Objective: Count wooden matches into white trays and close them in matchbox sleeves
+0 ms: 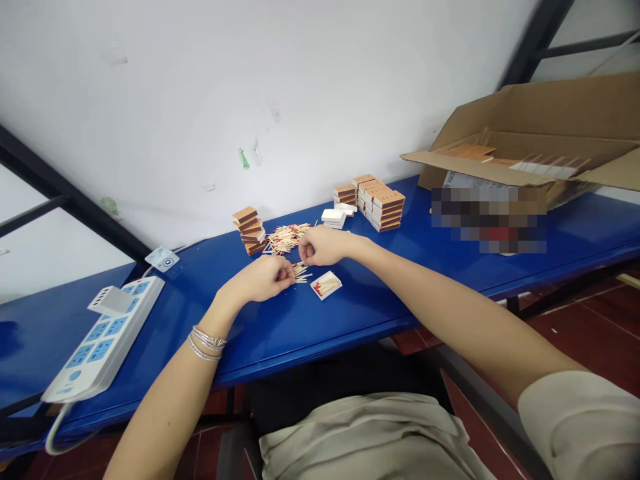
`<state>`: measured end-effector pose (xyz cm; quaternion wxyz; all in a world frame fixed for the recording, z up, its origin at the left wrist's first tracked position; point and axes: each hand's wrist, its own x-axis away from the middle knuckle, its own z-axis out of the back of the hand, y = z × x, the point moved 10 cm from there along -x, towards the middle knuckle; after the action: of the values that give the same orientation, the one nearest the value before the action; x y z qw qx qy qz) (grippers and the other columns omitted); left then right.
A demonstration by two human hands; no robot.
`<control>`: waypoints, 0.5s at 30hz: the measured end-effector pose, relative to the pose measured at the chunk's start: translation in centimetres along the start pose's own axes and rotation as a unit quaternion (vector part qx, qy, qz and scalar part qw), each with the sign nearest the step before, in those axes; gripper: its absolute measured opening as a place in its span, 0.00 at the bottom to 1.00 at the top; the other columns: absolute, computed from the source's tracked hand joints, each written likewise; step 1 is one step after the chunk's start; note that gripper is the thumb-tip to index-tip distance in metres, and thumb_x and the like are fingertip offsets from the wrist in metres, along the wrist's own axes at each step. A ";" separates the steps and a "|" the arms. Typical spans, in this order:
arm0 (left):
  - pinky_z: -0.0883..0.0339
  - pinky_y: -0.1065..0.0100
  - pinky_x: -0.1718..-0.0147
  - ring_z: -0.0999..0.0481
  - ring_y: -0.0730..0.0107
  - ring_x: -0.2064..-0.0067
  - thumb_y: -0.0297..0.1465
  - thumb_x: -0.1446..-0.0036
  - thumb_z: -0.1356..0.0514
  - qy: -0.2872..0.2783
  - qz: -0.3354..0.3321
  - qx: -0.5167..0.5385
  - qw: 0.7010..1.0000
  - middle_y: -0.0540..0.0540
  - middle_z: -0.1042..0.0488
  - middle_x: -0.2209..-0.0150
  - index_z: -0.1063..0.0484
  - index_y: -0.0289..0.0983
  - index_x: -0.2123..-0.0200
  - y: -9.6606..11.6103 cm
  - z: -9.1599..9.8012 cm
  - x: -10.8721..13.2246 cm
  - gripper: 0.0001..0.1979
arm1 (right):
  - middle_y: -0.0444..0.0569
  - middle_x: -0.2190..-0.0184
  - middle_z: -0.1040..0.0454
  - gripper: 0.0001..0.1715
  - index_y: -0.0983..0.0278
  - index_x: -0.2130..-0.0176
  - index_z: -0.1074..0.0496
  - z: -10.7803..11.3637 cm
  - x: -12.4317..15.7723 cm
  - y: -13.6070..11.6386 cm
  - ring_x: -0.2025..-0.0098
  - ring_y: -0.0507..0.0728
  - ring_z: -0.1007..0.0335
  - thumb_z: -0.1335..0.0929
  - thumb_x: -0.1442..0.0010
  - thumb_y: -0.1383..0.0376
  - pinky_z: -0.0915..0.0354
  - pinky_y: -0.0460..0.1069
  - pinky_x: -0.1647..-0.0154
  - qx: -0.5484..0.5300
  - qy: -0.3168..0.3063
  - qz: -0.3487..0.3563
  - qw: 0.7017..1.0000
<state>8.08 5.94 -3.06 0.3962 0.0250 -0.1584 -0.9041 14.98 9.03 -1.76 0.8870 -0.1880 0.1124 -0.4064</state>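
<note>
Two grips occupy the centre of the work area. My left grip (260, 280) and my right grip (324, 245) sit close together above the blue surface (350, 320). Each is curled nearly closed, and the fingers hide whatever lies between them, so I cannot tell whether either grip has hold of a match.

Loose items: a small bunch of matches (301, 272) lies just beside my left grip, below my right grip in view. A larger heap of red-tipped matches (286, 238) lies just beyond both grips. An open white matchbox tray (326, 285) sits nearer to me than my right grip, holding a partial layer of matches laid lengthwise.

Closed items: a stack of matchboxes (249, 230) stands beyond my left grip, left of the heap. Taller matchbox stacks (380, 207) stand beyond my right grip, with a few white trays (333, 218) just beside them.

Markings: no brand or writing is legible on the matchboxes. The label area on the cardboard carton (520, 127), well to the right of both grips, is pixelated and unreadable. The power strip (103, 340), left of my left grip, shows no readable text.
</note>
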 end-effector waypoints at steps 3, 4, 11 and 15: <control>0.38 0.69 0.70 0.29 0.72 0.73 0.28 0.44 0.42 -0.001 0.000 -0.009 1.000 0.48 0.23 0.69 0.25 0.35 0.65 0.0 -0.1 -0.1 0.06 | 0.49 0.70 0.20 0.11 0.66 0.67 0.22 0.1 0.1 0.0 0.69 0.54 0.28 0.32 0.53 0.72 0.39 0.46 0.69 -0.001 0.001 -0.004 1.000; 0.38 0.69 0.71 0.29 0.72 0.73 0.28 0.44 0.42 0.000 0.000 -0.010 1.000 0.47 0.23 0.69 0.25 0.35 0.65 0.0 -0.2 -0.1 0.07 | 0.49 0.70 0.20 0.11 0.66 0.67 0.22 0.1 0.1 0.0 0.69 0.54 0.28 0.32 0.53 0.72 0.39 0.46 0.69 -0.001 0.003 -0.006 1.000; 0.39 0.69 0.72 0.31 0.71 0.73 0.32 0.43 0.42 0.019 0.012 -0.021 1.000 0.47 0.24 0.70 0.26 0.36 0.67 0.0 0.4 0.0 0.07 | 0.49 0.70 0.20 0.11 0.66 0.66 0.21 -0.2 -0.2 0.1 0.68 0.54 0.27 0.31 0.53 0.71 0.38 0.45 0.69 -0.010 0.003 0.007 1.000; 0.43 0.69 0.74 0.33 0.70 0.74 0.38 0.43 0.41 0.043 0.046 -0.064 0.996 0.47 0.27 0.73 0.27 0.36 0.68 -1.3 2.0 0.8 0.11 | 0.48 0.71 0.21 0.10 0.66 0.66 0.21 -0.4 -0.3 -0.2 0.69 0.54 0.28 0.31 0.52 0.70 0.38 0.45 0.69 -0.015 0.005 0.015 1.000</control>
<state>6.30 6.76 -1.46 0.4444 0.0308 -0.0839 -0.8914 14.52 9.02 -2.06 0.8898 -0.1973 0.1254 -0.3919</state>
